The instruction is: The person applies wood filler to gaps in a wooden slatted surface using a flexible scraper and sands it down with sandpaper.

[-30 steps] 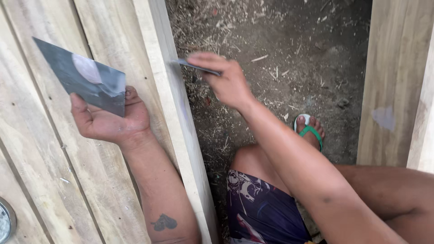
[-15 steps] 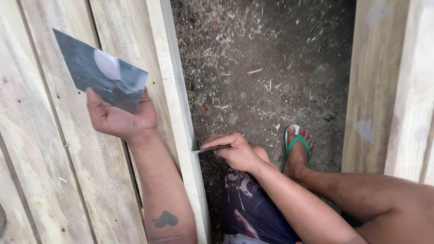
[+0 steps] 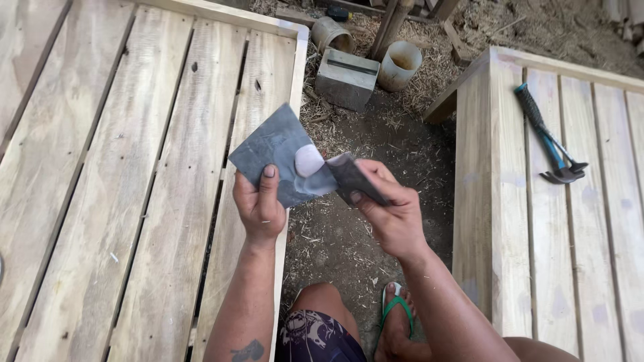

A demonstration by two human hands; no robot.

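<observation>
Both hands have come up and together since half a second ago, when the right one was down low by the plank edge. Now the left hand (image 3: pixel 258 204) grips a dark grey square plate (image 3: pixel 278 161) with a pale blob of putty (image 3: pixel 308 161) on it, thumb pressed on top. Right hand (image 3: pixel 392 214) pinches a small scraper blade (image 3: pixel 359 179) right against that plate. All held above the dirt gap between the slatted wooden panel (image 3: pixel 134 188) and the bench with a hammer (image 3: pixel 550 144).
</observation>
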